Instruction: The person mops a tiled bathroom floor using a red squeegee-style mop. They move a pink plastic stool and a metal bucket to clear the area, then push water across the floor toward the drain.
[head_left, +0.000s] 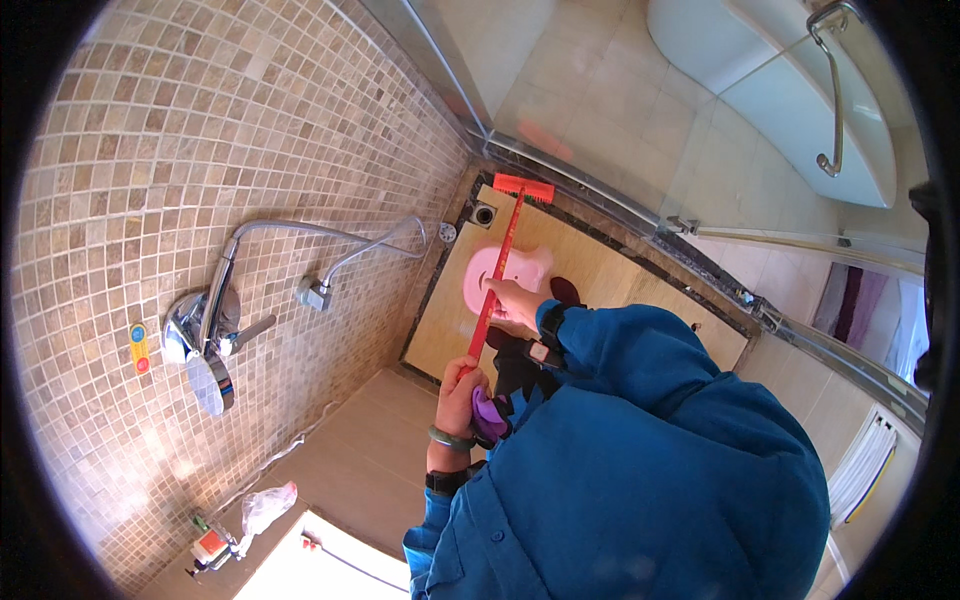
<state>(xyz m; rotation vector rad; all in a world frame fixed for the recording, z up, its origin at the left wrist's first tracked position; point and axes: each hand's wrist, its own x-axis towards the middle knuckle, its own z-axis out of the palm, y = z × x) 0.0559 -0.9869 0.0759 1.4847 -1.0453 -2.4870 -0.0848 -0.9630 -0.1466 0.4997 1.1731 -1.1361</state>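
Note:
Both of my hands grip the red handle (508, 246) of a long-handled floor scrub brush. My left hand (456, 401), with a bangle at its wrist, closes around the handle's near end. Farther along, my right hand (511, 301) holds it above a pink plastic stool (474, 277), which the handle crosses in the view. At the far end, the orange-red brush head (523, 187) with green bristles lies along the dark stone border by the glass. A purple item (489, 415) sits beside my left wrist; what it is cannot be told.
A floor drain (483, 215) lies near the brush head. Chrome shower fittings (202, 330) and a hose (300, 227) stick out from the mosaic wall (150, 187). Glass panels (600, 112) border the far side. A bottle (212, 546) and plastic bag (266, 510) rest on a ledge.

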